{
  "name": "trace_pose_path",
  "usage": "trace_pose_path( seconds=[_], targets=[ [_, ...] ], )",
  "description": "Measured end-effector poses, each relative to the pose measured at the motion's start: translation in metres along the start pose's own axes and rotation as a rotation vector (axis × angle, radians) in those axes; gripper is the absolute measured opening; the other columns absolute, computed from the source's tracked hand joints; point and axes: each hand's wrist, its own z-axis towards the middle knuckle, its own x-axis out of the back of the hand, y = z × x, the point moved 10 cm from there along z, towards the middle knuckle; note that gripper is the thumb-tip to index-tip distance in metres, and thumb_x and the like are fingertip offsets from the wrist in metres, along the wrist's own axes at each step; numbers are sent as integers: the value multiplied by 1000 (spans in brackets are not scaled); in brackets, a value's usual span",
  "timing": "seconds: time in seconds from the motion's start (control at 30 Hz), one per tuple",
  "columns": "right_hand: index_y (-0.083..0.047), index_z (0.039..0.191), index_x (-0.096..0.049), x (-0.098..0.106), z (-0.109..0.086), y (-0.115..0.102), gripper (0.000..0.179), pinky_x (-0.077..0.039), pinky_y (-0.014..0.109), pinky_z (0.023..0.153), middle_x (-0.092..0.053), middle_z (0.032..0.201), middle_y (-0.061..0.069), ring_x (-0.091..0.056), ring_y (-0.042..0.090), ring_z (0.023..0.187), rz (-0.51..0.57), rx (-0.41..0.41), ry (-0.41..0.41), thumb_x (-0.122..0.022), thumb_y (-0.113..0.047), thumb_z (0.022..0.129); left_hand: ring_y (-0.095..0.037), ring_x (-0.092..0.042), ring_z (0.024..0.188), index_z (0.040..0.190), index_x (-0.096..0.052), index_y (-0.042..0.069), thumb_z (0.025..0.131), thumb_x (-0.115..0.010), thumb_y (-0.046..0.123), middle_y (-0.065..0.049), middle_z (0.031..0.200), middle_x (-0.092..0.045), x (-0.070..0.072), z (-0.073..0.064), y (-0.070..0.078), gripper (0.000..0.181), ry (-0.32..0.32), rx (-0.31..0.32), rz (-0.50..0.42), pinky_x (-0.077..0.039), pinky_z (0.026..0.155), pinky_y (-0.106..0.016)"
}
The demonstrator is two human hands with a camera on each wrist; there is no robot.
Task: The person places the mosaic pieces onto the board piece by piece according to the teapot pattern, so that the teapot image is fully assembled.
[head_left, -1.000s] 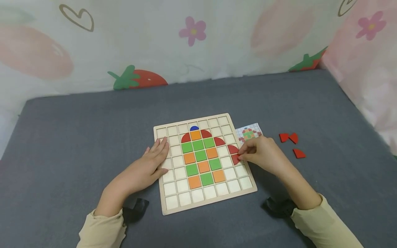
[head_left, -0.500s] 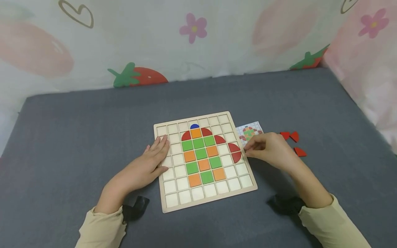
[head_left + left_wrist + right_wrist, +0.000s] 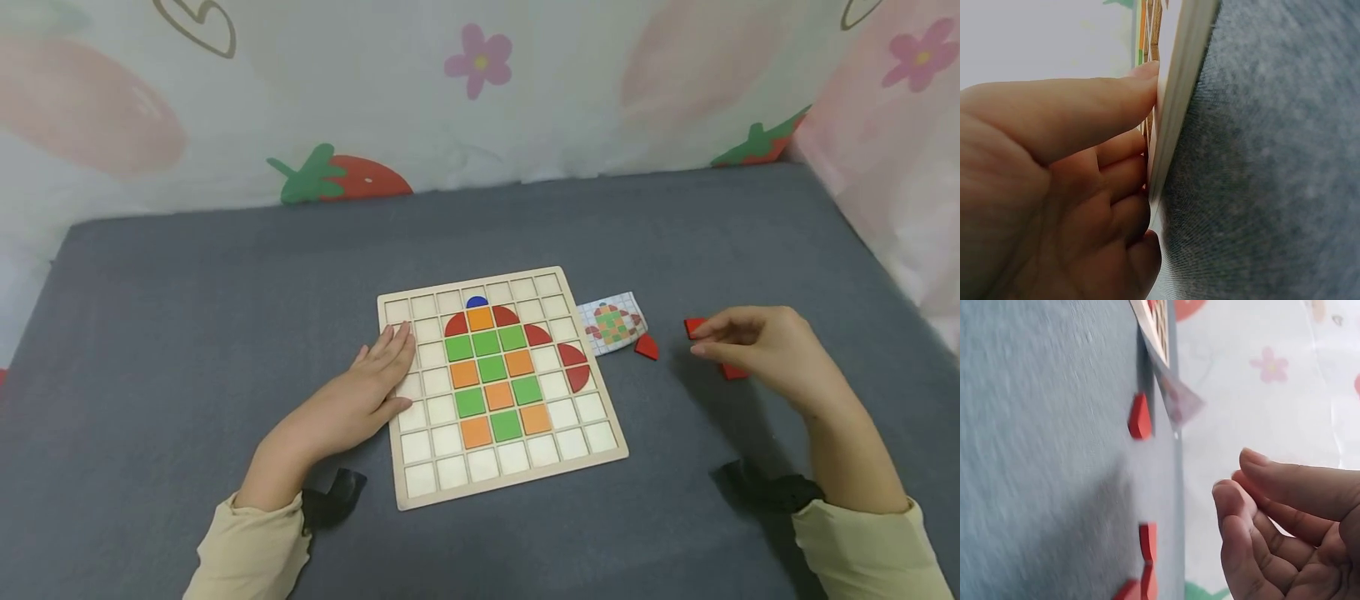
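Note:
A wooden grid board (image 3: 513, 475) bears green and orange squares, red quarter-round tiles and a blue half-round. My left hand (image 3: 360, 400) lies over its left edge, fingers stretched out; in the left wrist view the thumb (image 3: 1104, 112) touches the board's rim (image 3: 1175, 106). My right hand (image 3: 765, 350) hovers over the loose red tiles to the right, fingers bent, thumb apart from them and nothing between. One red tile (image 3: 733, 372) shows below its fingers, another (image 3: 693, 327) at the fingertips; the right wrist view shows a small cluster (image 3: 1147, 542) there.
A printed pattern card (image 3: 611, 321) sticks out from the board's right side, its near corner curled up. Beside that corner lies a red quarter-round tile (image 3: 647, 347). Grey cloth (image 3: 225, 283) covers the table, and a patterned curtain (image 3: 555, 83) hangs behind.
My right hand has moved off the board's right edge, past the card, to the loose red tiles. The red tile beside the card has come into sight. The left hand stays put.

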Motion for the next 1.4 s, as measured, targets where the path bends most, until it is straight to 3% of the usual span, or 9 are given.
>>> trace_pose_path(
  seconds=[0.13, 0.27, 0.47, 0.7, 0.9, 1.17, 1.4],
  targets=[
    [-1, 103, -68, 6, 0, 8, 30, -46, 23, 62, -69, 83, -1, -61, 5, 76, -22, -21, -4, -72, -26, 85, -35, -3, 142, 145, -19, -10, 96, -53, 11, -22, 155, -8, 0, 0, -1, 64, 3, 2, -4, -11, 111, -54],
    [0, 102, -68, 4, 4, 10, 29, -47, 24, 59, -69, 82, 2, -60, 5, 72, -26, -8, -3, -72, -23, 85, -35, -3, 142, 145, -19, -10, 96, -53, 10, -22, 155, -8, -1, -1, -1, 64, 2, 2, -10, -11, 111, -54],
    [0, 98, -70, -10, 14, 4, 27, -47, 24, 58, -70, 86, 6, -59, 1, 71, -60, 7, -20, -75, -21, 82, -35, -3, 142, 146, -18, -10, 96, -52, 11, -22, 155, -8, -1, -2, -2, 64, -4, 5, -10, -11, 111, -54],
    [1, 99, -70, -32, 31, -5, 26, -46, 24, 61, -70, 85, 6, -61, 6, 74, -67, 35, -90, -75, -18, 82, -35, -3, 142, 146, -17, -9, 96, -52, 11, -21, 155, -7, -1, -3, -3, 64, -6, 6, -12, -11, 111, -54],
    [3, 98, -68, -42, 40, -11, 29, -45, 24, 62, -67, 81, 4, -59, 9, 71, -121, 70, -98, -78, -14, 78, -34, -2, 142, 146, -17, -9, 96, -53, 11, -21, 155, -7, -2, -2, -3, 64, -9, 9, -4, -11, 111, -54],
    [0, 91, -68, -42, 37, -13, 18, -46, 27, 63, -68, 77, 2, -60, 13, 71, -162, 63, -107, -76, -7, 77, -34, -2, 143, 146, -17, -9, 96, -53, 12, -21, 155, -7, -1, 0, -2, 65, -13, 4, -2, -10, 111, -54],
    [-1, 90, -65, -36, 30, -11, 22, -45, 24, 60, -66, 78, 3, -59, 11, 68, -148, 57, -94, -79, -7, 75, -34, -2, 143, 146, -17, -9, 96, -53, 11, -21, 155, -7, 0, 0, -1, 65, -12, 4, -8, -10, 111, -54]
  ],
)
